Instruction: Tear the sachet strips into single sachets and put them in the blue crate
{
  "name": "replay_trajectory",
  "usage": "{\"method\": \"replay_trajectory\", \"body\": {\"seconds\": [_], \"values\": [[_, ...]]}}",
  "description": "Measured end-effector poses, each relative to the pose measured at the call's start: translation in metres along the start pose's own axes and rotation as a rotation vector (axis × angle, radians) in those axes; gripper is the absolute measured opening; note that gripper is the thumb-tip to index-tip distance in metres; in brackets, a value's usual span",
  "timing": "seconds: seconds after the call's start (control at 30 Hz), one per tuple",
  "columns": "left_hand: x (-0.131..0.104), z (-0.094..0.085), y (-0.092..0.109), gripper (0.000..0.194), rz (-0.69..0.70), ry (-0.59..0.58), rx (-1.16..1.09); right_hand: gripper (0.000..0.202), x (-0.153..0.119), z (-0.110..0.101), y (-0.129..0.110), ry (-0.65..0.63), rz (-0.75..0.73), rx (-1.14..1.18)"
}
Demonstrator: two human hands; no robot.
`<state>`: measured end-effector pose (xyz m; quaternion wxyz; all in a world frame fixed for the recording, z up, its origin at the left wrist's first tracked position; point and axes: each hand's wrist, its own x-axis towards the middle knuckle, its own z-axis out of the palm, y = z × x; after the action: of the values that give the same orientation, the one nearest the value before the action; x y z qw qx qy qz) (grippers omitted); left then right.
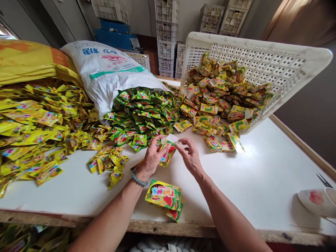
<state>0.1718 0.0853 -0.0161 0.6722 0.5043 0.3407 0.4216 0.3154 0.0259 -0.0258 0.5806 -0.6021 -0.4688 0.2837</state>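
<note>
Over the middle of the white table, my left hand grips a small printed candy box, green and yellow with fruit pictures. The box's white end flap stands up. At that flap my right hand pinches the edge between thumb and finger. What is inside the box cannot be seen. Closer to the front edge lies a small pile of flat "TWINS" boxes. Just beyond my hands spreads a heap of green candy packets. Yellow candy packets are heaped on the left, with a few near my left wrist.
A white plastic crate lies tipped on its side at the back right, candy boxes spilling from it. A white sack and a yellow sack lie at the back left. A flowered cup stands right, near a dark pointed tool.
</note>
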Motion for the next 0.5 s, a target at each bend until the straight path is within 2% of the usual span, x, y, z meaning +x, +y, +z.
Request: {"method": "replay_trajectory", "body": {"seconds": [0.07,0.2,0.3,0.4,0.5], "values": [[-0.002,-0.001,0.001,0.057,0.012,-0.017,-0.013,0.035,0.0,0.002,0.004,-0.059,0.04,0.128],[-0.003,-0.004,0.0,0.046,-0.062,-0.153,0.033,0.034,-0.002,0.006,0.009,-0.196,0.127,0.276],[-0.002,-0.007,-0.003,0.04,-0.06,-0.194,0.048,0.034,-0.001,0.002,0.008,-0.17,0.132,0.301],[-0.001,-0.008,-0.004,0.043,-0.06,-0.166,0.075,0.045,0.001,-0.004,0.005,-0.144,0.145,0.277],[-0.002,-0.007,-0.001,0.052,-0.073,-0.09,0.025,0.034,0.002,-0.009,0.0,-0.177,0.115,0.163]]}}
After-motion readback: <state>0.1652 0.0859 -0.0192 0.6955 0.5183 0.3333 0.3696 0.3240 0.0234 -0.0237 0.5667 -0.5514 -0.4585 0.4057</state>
